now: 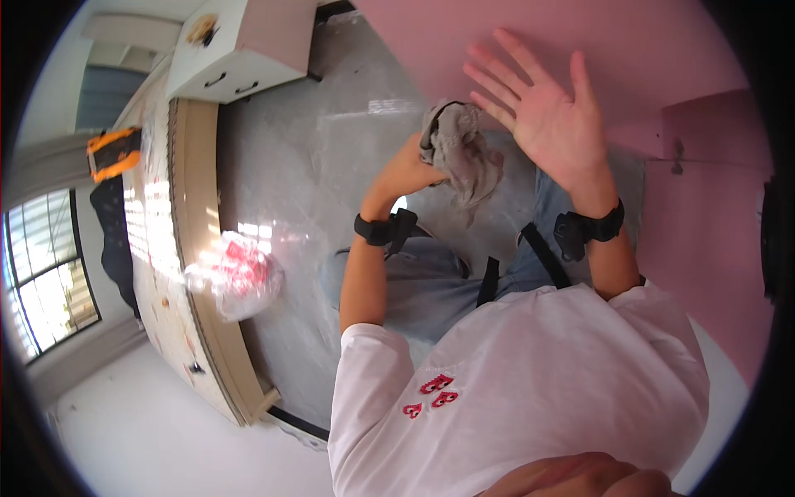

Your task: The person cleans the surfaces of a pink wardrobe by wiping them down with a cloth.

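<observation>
A crumpled grey-brown cloth [464,157] is bunched up in my left hand [412,166], its loose end hanging over my lap. The cloth covers most of that hand's fingers. My right hand [551,120] is raised with its palm toward me and its fingers spread, holding nothing. Behind it is a pink panel [431,41]; whether the hand touches it, I cannot tell. Each wrist wears a black strap, and my jeans-clad legs are folded below.
Grey shiny floor [290,157] stretches to the left. On it lies a clear plastic bag [247,277] with red and white contents, against a wooden bed frame [199,190]. A white drawer cabinet [265,41] stands at the top. Another pink surface [704,224] is at my right.
</observation>
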